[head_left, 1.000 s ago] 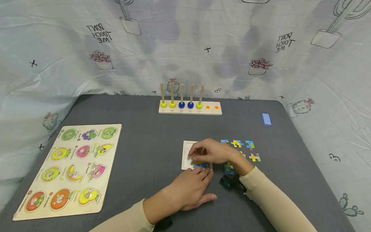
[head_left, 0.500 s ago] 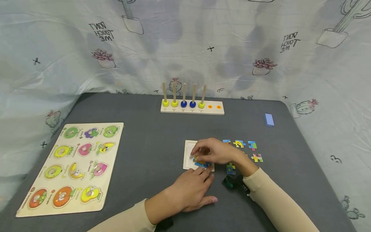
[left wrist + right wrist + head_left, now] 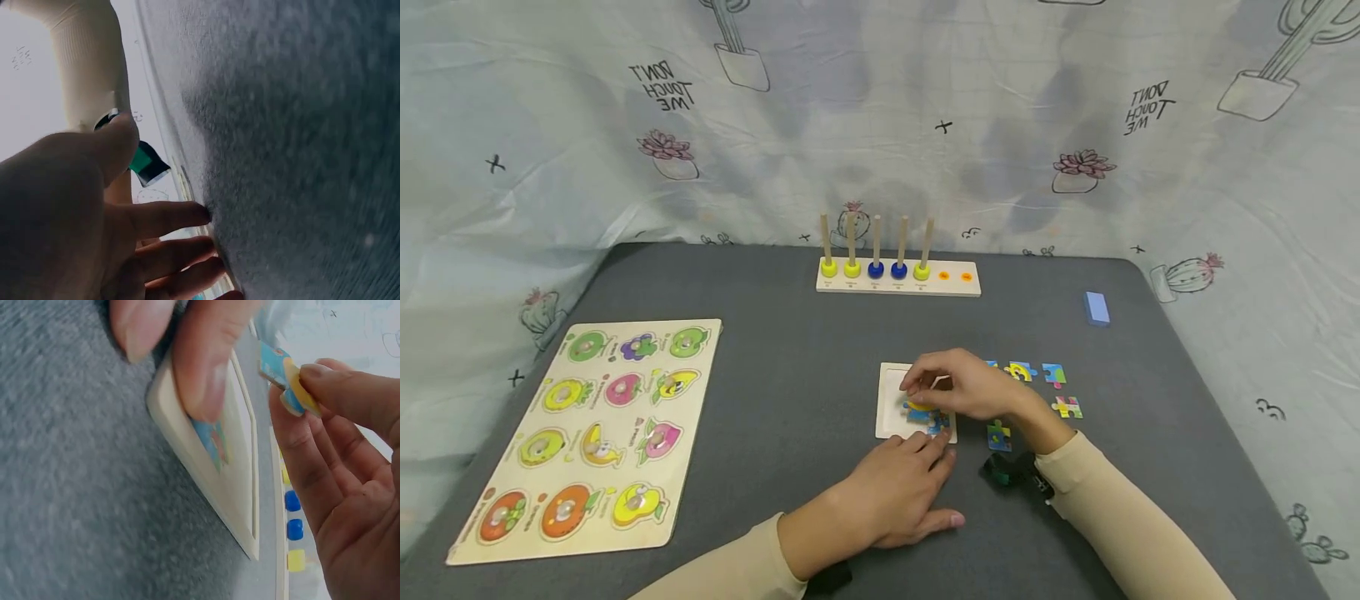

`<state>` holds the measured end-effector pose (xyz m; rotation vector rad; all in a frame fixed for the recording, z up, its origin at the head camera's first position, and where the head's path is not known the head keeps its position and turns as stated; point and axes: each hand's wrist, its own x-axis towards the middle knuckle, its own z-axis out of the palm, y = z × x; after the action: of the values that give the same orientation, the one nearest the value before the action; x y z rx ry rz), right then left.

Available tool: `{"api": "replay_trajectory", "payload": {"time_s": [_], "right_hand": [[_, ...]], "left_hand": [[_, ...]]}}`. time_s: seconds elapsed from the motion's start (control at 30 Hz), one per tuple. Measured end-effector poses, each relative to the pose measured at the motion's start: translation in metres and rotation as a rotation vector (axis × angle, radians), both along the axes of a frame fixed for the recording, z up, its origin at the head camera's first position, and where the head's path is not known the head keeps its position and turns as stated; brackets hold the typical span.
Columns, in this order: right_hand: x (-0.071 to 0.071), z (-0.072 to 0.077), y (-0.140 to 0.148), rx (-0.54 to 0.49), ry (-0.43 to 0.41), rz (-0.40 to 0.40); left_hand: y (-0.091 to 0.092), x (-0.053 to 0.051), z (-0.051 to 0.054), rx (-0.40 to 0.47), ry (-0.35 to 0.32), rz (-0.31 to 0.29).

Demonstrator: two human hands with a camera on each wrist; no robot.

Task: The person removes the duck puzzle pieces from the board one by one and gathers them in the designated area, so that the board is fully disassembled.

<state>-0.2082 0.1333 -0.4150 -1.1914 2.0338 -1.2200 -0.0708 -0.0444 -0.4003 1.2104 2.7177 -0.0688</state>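
Note:
Between thumb and fingers, my right hand (image 3: 967, 387) pinches a blue-and-yellow jigsaw piece (image 3: 285, 374), raised above a small square wooden puzzle tray (image 3: 889, 404). In the tray's near right corner lies another jigsaw piece (image 3: 211, 442), mostly blue. My left hand (image 3: 897, 493) lies flat, palm down, and its fingertips rest on the tray's near edge and on that piece. The left wrist view shows the left fingers (image 3: 172, 217) extended along the grey table. My fingers partly hide the corner piece.
Several loose jigsaw pieces (image 3: 1054, 374) lie right of the tray, some behind the right wrist. A fruit knob puzzle board (image 3: 696, 433) lies at left. At the back stands a peg board (image 3: 880, 286) with rings, and a blue block (image 3: 1097, 309) lies far right.
My right hand has lifted slightly and moved a little right with the pinched jigsaw piece, uncovering more of the corner piece. The left hand stays on the tray edge.

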Motion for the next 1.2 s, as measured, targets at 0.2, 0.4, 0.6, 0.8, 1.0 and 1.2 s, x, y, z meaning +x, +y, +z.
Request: {"api": "replay_trajectory", "payload": {"time_s": [0.2, 0.4, 0.6, 0.8, 1.0, 1.2], "right_hand": [[0.000, 0.004, 0.012, -0.026, 0.000, -0.045], [-0.001, 0.013, 0.026, -0.008, -0.010, -0.080], [0.000, 0.018, 0.042, -0.030, 0.003, -0.088], [0.001, 0.022, 0.060, -0.057, 0.021, -0.097], [0.005, 0.024, 0.077, -0.042, 0.025, -0.108], [0.011, 0.022, 0.094, -0.030, 0.018, -0.137]], "left_hand": [[0.001, -0.001, 0.003, -0.022, -0.024, -0.011], [0.002, 0.000, 0.002, -0.031, -0.014, -0.013], [0.004, 0.001, 0.000, -0.052, -0.006, -0.022], [0.003, 0.001, 0.001, -0.069, 0.002, -0.017], [0.002, 0.001, 0.001, -0.063, -0.013, -0.026], [0.003, 0.000, 0.001, -0.057, -0.015, -0.031]]}}
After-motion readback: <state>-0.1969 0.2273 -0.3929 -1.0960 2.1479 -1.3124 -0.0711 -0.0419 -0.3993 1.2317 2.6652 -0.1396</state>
